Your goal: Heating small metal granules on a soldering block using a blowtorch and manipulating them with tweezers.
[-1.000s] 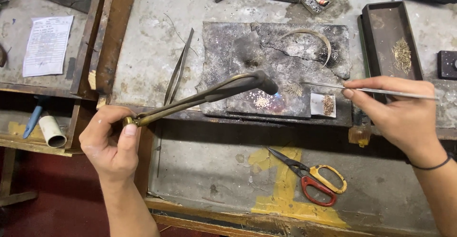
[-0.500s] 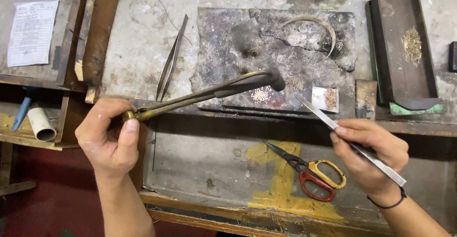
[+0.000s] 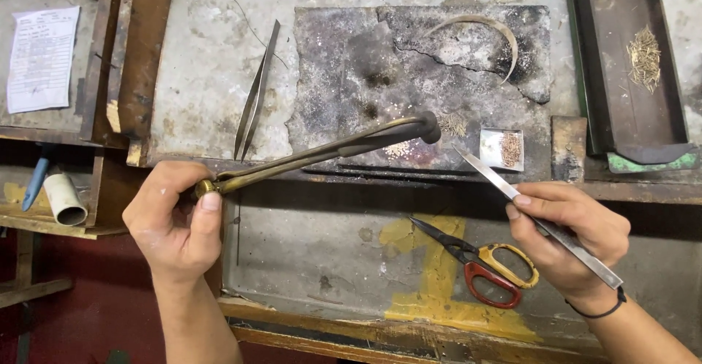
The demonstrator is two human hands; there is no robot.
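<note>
Brass torch (image 3: 322,152) — pinched in left hand (image 3: 174,218); tweezers (image 3: 537,218) — across right hand (image 3: 570,236) fingers.

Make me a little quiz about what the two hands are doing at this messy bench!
1. True or false: the left hand holds the brass torch.
2. What does the right hand hold? A) scissors B) long metal tweezers C) paper
3. What colours are the handles of the scissors on the bench?

Key
1. True.
2. B, the tweezers.
3. Red and yellow.

Even overhead light, soft shadows, sharp focus.
</note>
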